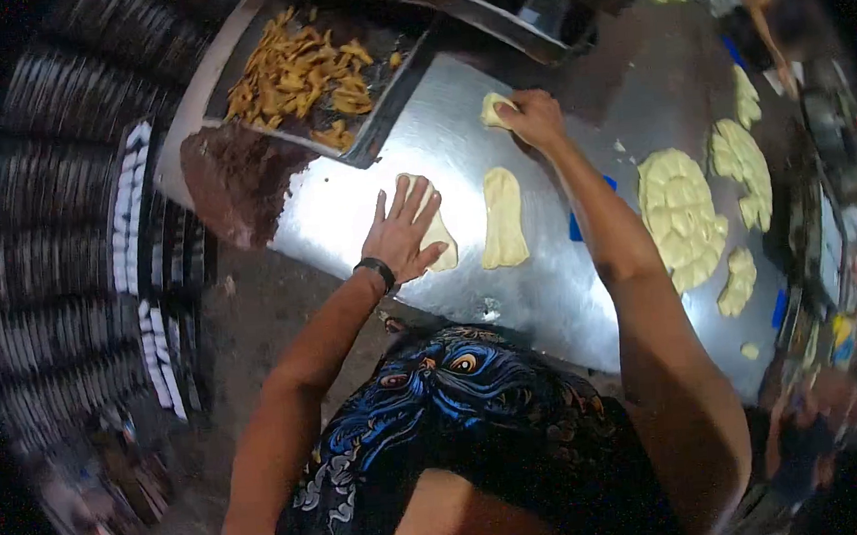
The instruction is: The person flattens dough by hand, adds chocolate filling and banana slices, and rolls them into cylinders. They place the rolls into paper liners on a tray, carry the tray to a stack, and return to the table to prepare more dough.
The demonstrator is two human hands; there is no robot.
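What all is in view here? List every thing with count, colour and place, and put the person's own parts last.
table: one, shiny steel, centre
flattened dough under left hand: one, pale yellow, on the table
long dough: one, pale yellow, right of it, untouched
dough ball: one, pale yellow, far side, at the right fingertips
dough piles: several clusters, pale yellow, right part of the table
tray of fried strips: one, golden strips in a dark tray, top left
brown patch: one, dark brown, left of the table
second person: one, top right, blurred
wristband: one, black, left wrist
shirt: one, black with blue print, bottom
left hand: flat, fingers spread, pressing dough
right hand: on the dough ball
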